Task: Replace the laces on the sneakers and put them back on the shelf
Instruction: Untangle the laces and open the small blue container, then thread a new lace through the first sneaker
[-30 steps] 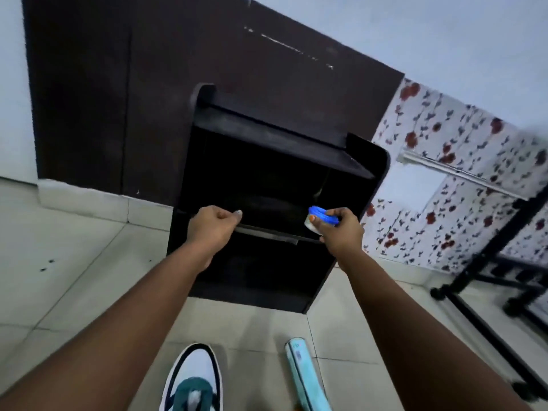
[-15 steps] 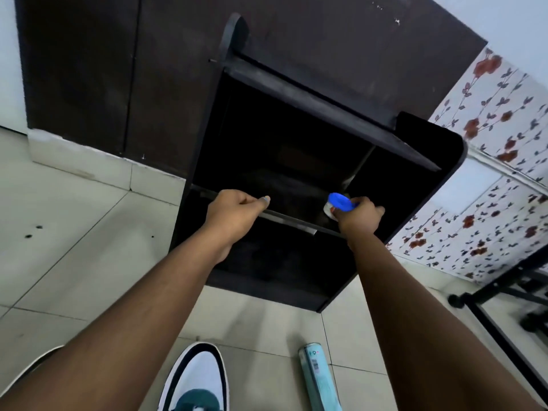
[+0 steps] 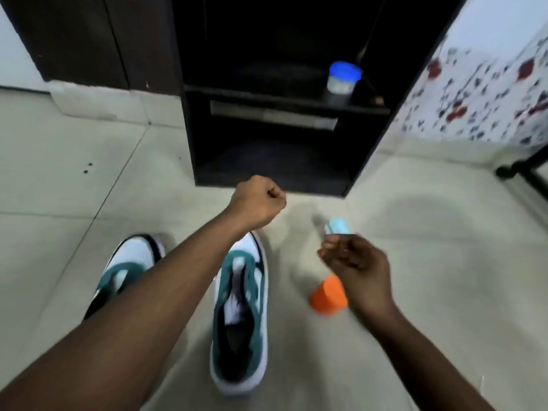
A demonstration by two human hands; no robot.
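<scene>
Sneakers on floor nearest: right sneaker (image 3: 240, 318) beside left sneaker (image 3: 124, 271), which forearm partly hides. Right hand (image 3: 355, 266) loosely curled, holding nothing, above orange-capped can (image 3: 328, 295). Left hand (image 3: 257, 203) fisted, holding nothing. Beyond, dark shelf (image 3: 281, 102) carries blue-lidded jar (image 3: 344, 80).

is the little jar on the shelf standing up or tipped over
Upright: the jar stands on the shelf, blue lid on top, clear body below.
</scene>
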